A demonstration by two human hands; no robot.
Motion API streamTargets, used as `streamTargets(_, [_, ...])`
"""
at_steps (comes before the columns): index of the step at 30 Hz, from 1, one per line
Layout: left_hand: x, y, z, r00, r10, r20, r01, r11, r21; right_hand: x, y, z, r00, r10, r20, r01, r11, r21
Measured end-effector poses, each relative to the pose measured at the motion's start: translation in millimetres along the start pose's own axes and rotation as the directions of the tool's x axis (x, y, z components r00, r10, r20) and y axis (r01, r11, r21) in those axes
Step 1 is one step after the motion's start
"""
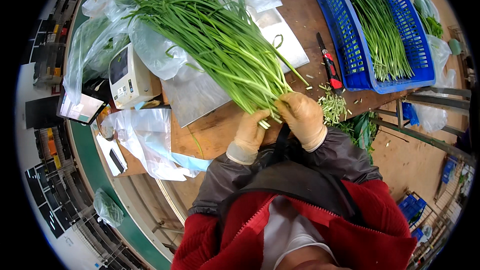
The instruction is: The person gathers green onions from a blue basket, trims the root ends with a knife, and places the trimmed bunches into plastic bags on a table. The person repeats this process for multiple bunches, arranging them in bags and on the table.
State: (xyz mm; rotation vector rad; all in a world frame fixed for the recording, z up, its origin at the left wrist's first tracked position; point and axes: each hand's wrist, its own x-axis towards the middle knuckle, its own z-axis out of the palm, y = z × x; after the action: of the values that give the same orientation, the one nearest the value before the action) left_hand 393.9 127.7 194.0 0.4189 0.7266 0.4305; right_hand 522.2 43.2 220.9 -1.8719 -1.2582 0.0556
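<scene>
A large loose bunch of garlic chives (225, 45) lies slantwise over a flat metal plate (187, 97), leaf tips to the far left and pale cut ends towards me. My left hand (250, 135), in a tan glove, is closed around the cut ends from the left. From the right, my gloved right hand (302, 117) pinches stems at the same end, its fingertips partly hidden. One chive stem sticks out to the right of the bunch. Stem trimmings (332, 106) lie scattered on the wooden table (215, 137) beside my right hand.
A red-and-black knife (329, 65) lies right of the plate. Beyond it stands a blue crate (367, 65) of chives. Plastic bags (155, 45) cover the far left, near a white boxy machine (131, 77) and a lit screen (80, 107). A green strip (92, 155) runs along the left.
</scene>
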Motion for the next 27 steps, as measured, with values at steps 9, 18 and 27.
streamTargets(9, [-1, -1, 8, 0.993, -0.099, -0.063, 0.088, 0.982, -0.165, 12, -14, -12, 0.954, 0.067, 0.293, -0.119, 0.98, 0.162])
streamTargets(18, [-4, -2, 4, 0.991, -0.085, -0.104, 0.06, 0.972, -0.227, 20, -5, -7, 0.974, 0.22, 0.059, -0.222, 0.975, 0.027])
streamTargets(27, [0, -4, 11, 0.999, 0.014, 0.044, -0.007, 0.989, -0.147, -2, -2, -27, 0.95, -0.009, 0.313, -0.025, 0.994, 0.106])
